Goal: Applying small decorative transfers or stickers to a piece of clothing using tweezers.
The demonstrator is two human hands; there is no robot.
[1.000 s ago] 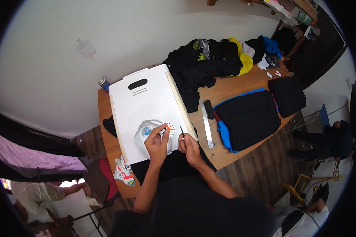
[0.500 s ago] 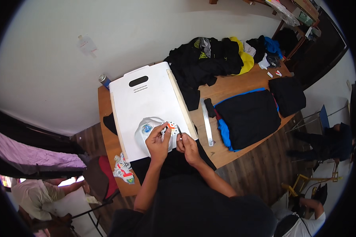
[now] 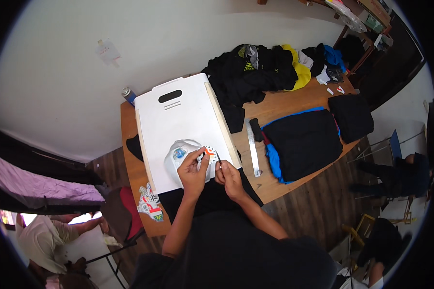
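Note:
In my left hand [image 3: 193, 174], fingers closed, is a small white cut-out piece [image 3: 210, 151] with orange and black print. My right hand [image 3: 230, 180] pinches a thin dark pointed tool [image 3: 218, 157], its tip close to the piece's right edge; the exact kind of tool is too small to make out. Both hands are over the near end of a white board [image 3: 178, 120] with a handle slot. A crumpled white bag-like thing [image 3: 172, 164] with a round blue-green print lies on the board, partly hidden by my left hand.
Printed cut-outs [image 3: 149, 202] lie on the wooden table [image 3: 130, 139] at left, and a spray can [image 3: 128, 95] stands behind. To the right are a metal ruler [image 3: 253, 149] and folded black clothes [image 3: 304, 144]. A garment heap [image 3: 250, 72] lies farther back. Other people are nearby.
Both hands keep nearly the same pose on the piece and the tool. At the lower right, another person has shifted, with a dark head and an arm now lower in view.

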